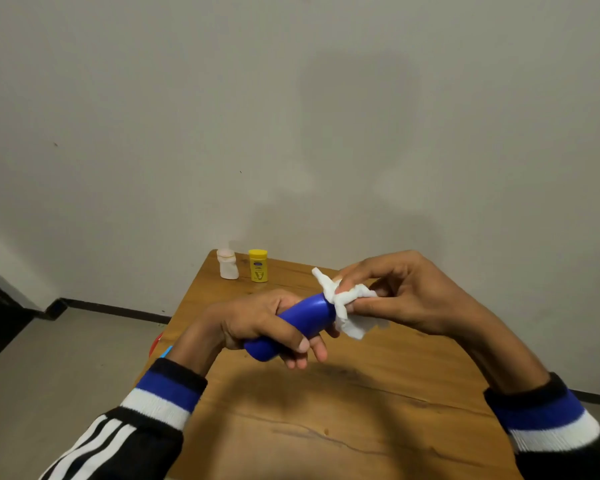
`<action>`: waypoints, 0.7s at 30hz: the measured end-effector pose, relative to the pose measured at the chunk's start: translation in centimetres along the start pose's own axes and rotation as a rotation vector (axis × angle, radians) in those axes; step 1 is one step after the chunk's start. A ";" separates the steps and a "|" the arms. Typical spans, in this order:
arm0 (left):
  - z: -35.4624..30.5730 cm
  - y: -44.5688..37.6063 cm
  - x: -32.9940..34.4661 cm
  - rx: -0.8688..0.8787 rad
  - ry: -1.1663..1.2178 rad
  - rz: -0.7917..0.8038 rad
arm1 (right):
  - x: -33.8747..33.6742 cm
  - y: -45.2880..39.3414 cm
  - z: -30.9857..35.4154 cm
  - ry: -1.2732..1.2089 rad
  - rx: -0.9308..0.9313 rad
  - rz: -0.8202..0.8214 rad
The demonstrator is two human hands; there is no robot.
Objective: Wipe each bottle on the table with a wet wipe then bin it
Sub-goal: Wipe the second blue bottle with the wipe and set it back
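A blue bottle (302, 317) lies tilted in the air above the wooden table (326, 427). My left hand (257, 327) grips its lower half, fingers and thumb curled round it. My right hand (402, 292) pinches a crumpled white wet wipe (347, 306) against the bottle's upper end, which the wipe hides. At the table's far left corner stand a small white bottle (228, 265) and a yellow bottle (258, 265), side by side and upright.
A red and light-blue object (158, 344) pokes out below the table's left edge, mostly hidden. A grey wall rises close behind the table. Grey floor lies to the left, with a dark skirting line along the wall.
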State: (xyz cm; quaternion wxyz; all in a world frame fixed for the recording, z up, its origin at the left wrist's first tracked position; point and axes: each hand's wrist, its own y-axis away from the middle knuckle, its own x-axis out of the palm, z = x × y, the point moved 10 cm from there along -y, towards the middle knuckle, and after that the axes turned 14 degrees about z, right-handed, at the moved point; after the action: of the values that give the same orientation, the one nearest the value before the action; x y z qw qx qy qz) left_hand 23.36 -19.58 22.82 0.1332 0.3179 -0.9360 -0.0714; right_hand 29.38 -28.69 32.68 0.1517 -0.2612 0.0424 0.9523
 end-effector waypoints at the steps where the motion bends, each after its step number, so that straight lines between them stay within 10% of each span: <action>1: 0.0 0.0 0.0 0.004 0.010 0.011 | 0.0 0.0 0.1 0.000 0.006 0.001; 13: -0.2 -0.6 1.2 0.029 -0.026 0.020 | 1.0 -0.7 -3.0 0.359 0.263 -0.016; 21: -1.4 -0.4 -1.7 -0.223 -0.655 -0.558 | 0.5 0.8 -6.9 0.203 0.314 -0.370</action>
State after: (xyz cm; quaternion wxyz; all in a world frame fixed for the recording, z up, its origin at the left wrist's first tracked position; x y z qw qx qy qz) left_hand 25.29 -18.95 23.68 -0.1612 0.5027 -0.7939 -0.3018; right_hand 32.09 -30.45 26.49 0.3567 -0.3320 0.1562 0.8592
